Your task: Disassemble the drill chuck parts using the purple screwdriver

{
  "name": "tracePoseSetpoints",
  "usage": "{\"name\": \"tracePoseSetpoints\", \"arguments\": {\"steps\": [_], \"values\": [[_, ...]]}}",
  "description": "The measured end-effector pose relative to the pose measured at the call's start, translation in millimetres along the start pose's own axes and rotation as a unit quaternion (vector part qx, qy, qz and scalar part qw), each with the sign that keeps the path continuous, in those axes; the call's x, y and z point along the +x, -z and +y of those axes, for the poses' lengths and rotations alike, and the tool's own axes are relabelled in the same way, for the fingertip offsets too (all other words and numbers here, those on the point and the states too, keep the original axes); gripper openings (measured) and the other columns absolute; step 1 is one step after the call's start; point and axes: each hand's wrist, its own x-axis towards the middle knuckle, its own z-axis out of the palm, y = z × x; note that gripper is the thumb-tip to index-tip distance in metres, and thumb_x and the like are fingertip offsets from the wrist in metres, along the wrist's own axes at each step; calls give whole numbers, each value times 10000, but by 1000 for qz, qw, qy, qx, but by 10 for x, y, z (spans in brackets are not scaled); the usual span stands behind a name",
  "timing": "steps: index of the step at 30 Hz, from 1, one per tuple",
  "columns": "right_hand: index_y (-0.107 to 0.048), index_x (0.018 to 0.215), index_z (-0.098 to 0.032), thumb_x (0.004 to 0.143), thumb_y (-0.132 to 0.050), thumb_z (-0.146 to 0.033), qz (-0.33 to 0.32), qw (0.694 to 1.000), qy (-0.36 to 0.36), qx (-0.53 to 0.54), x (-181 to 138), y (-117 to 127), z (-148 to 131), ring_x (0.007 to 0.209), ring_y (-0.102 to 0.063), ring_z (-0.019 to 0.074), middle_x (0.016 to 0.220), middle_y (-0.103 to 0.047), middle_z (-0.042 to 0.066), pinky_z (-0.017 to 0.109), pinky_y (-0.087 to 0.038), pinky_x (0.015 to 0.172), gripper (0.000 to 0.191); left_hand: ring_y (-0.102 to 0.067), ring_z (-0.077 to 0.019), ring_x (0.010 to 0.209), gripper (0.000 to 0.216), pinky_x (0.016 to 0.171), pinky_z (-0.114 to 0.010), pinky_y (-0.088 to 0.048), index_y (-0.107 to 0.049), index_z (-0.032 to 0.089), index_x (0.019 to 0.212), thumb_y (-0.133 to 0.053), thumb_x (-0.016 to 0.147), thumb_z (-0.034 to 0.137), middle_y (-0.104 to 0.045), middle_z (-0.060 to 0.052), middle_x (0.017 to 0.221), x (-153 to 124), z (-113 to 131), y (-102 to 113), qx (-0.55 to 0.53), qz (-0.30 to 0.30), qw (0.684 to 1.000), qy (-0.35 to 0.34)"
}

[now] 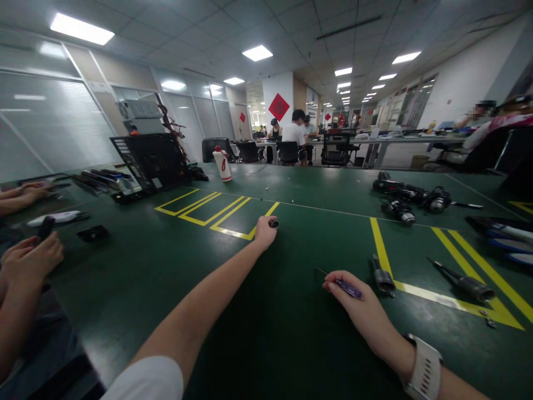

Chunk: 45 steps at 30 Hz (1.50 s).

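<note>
My left hand [265,233] reaches out over the green table [287,311], fingers wrapped round a small dark cylindrical part [273,224] whose round end faces right. My right hand [352,294] grips a screwdriver by its purple handle [348,288]; its thin shaft points left, just above the tabletop. To the right of that hand lies a dark metal cylinder with a narrow stem [383,279]. Further right, a similar cylinder with a long pointed stem [474,286] rests across yellow tape. A few small metal bits [488,319] are beside it.
Black-and-silver mechanical parts [402,200] lie at the back right. A white cup [222,165] with a red top stands at the back, near an open black computer case [154,161]. At left, another person's hands [37,258] hold a dark object. Yellow tape [233,232] marks the table.
</note>
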Motion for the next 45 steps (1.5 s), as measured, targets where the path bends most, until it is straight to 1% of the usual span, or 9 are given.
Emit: {"name": "tracePoseSetpoints", "arguments": {"steps": [6, 12, 19, 23, 25, 28, 33, 37, 45], "values": [[-670, 851, -241, 775, -583, -286, 4, 1000, -4, 23, 7, -6, -39, 894, -629, 229, 889, -689, 8, 372, -474, 783, 124, -577, -207, 1007, 396, 937, -345, -437, -667, 132, 1000, -619, 646, -39, -610, -88, 1069, -79, 58, -164, 0, -25, 999, -33], [-674, 813, -215, 758, -607, -287, 55, 994, 26, 86, -19, 3, -24, 808, -637, 222, 802, -689, 21, 376, -487, 749, 112, -594, -177, 960, 356, 876, -321, -493, -649, 138, 973, -652, 652, -16, -588, -79, 1101, -433, 379, -324, -58, -91, 991, -80], [-621, 701, -255, 826, -496, -379, 170, 952, 135, 216, -87, 330, -347, 675, -553, 188, 682, -592, 12, 345, -465, 656, 216, -601, -193, 914, 361, 738, -314, -518, -567, 170, 1080, -680, 738, 180, -616, -78, 1050, -1167, 870, -65, -131, -254, 952, -112], [-589, 492, -250, 891, -447, -398, 72, 943, 178, 272, -175, 432, -619, 519, -465, 167, 397, -409, -15, 338, -430, 617, 449, -559, -178, 915, 517, 747, -307, -494, -517, 201, 1177, -727, 705, 224, -546, -77, 1094, -1499, 1001, 120, -145, -317, 924, -157], [-588, 477, -244, 896, -442, -399, 41, 946, 176, 269, -197, 440, -653, 487, -430, 156, 378, -378, -19, 324, -404, 563, 470, -531, -173, 909, 429, 749, -299, -478, -579, 191, 1077, -745, 686, 256, -520, -65, 1051, -1554, 1009, 145, -134, -339, 910, -197], [-588, 514, -234, 863, -499, -412, 59, 958, 154, 233, -190, 434, -581, 495, -419, 146, 471, -442, -10, 295, -351, 477, 402, -505, -179, 932, 327, 790, -307, -455, -585, 160, 916, -761, 663, 271, -513, -57, 1007, -1537, 979, 115, -123, -355, 898, -228], [-555, 557, -222, 849, -505, -451, 50, 984, 153, 77, -164, 378, -413, 527, -465, 154, 540, -489, 4, 281, -352, 457, 374, -518, -135, 790, 249, 683, -261, -440, -496, 169, 935, -650, 774, 278, -545, -29, 926, -1464, 914, 58, -66, -390, 898, -194], [-569, 614, -220, 855, -493, -392, 8, 979, 197, -39, -191, 293, -411, 472, -456, 134, 511, -478, -23, 260, -361, 439, 306, -500, -127, 723, 189, 657, -249, -403, -524, 158, 843, -644, 770, 283, -539, -3, 806, -1406, 842, 20, 24, -367, 895, -252], [-591, 697, -226, 854, -486, -306, -22, 963, 228, -141, -162, 151, -360, 567, -546, 161, 622, -573, 1, 281, -433, 509, 204, -506, -125, 698, 85, 694, -254, -409, -541, 155, 754, -613, 761, 198, -539, 4, 734, -1272, 715, -70, 21, -350, 887, -299]]}}
